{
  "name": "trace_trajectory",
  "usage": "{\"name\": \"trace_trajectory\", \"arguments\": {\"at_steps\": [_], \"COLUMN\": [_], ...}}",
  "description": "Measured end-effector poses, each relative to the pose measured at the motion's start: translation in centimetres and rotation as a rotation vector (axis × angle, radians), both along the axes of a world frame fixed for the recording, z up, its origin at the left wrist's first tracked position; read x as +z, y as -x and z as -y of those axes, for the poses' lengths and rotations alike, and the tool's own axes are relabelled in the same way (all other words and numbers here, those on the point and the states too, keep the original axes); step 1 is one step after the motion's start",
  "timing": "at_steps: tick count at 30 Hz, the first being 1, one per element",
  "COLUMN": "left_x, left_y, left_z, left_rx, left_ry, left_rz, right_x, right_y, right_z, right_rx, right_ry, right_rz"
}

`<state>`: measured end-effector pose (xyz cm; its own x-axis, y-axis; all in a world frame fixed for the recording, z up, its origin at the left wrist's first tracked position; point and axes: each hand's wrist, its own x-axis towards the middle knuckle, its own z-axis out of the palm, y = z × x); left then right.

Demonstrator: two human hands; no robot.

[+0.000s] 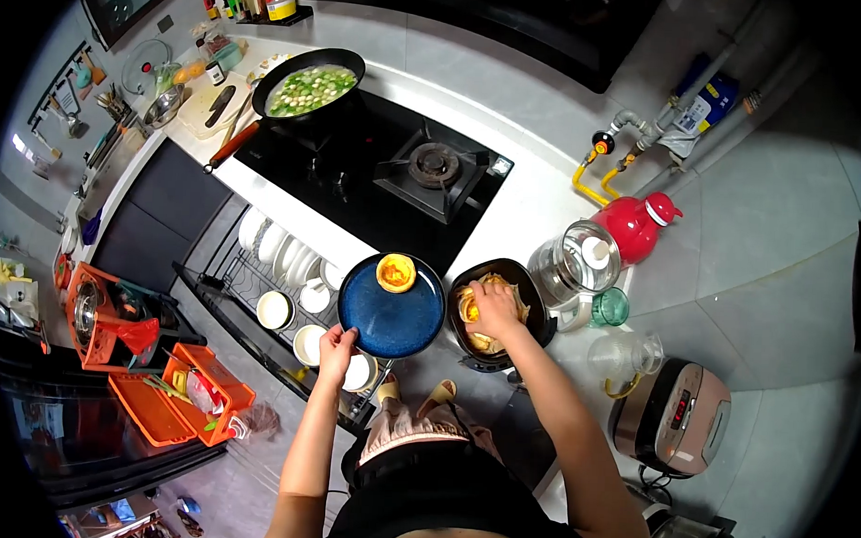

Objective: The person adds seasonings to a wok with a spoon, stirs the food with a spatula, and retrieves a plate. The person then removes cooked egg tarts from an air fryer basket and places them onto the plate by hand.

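Observation:
My left hand (337, 351) grips the near-left rim of a round blue plate (391, 315). One egg tart (396, 273) lies near the plate's far edge. To the right, a black air fryer basket (538, 315) holds several egg tarts on crumpled baking paper. My right hand (494, 309) reaches into this basket, its fingers closed round an egg tart (469, 306) on the left side. The hand hides part of that tart and the others beneath.
On the black stove (358, 181) stands a wok (314, 87) of greens and pale cubes. An open drawer rack (251, 263) of dishes juts out at left. A glass kettle (573, 260), a red thermos (636, 229) and a rice cooker (677, 415) stand at right.

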<state>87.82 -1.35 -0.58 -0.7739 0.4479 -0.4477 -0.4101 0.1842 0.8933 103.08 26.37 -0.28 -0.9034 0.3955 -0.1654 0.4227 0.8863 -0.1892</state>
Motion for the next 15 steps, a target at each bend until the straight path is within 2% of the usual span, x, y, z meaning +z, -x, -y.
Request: {"name": "trace_trajectory", "arguments": {"at_steps": [5,10,12,15], "left_x": [-0.6,0.9,0.8,-0.6], "left_y": [0.1,-1.2,-1.6,-1.8], "left_z": [-0.4,-1.7,-1.9,-2.0], "left_rx": [-0.044,-0.096,-0.131,-0.135], "left_ry": [0.016,0.012,0.010,0.014], "left_rz": [-0.015,-0.025,-0.046,-0.088], "right_x": [4.4,9.6,8.7,7.7], "right_y": [-0.9,4.0,6.3,8.4], "right_z": [0.1,5.3,7.0,8.4], "right_rx": [-0.197,-0.020,0.120,0.162], "right_ry": [0.224,0.294,0.189,0.154], "right_rz": [-0.246,-0.471,-0.562,-0.454]}}
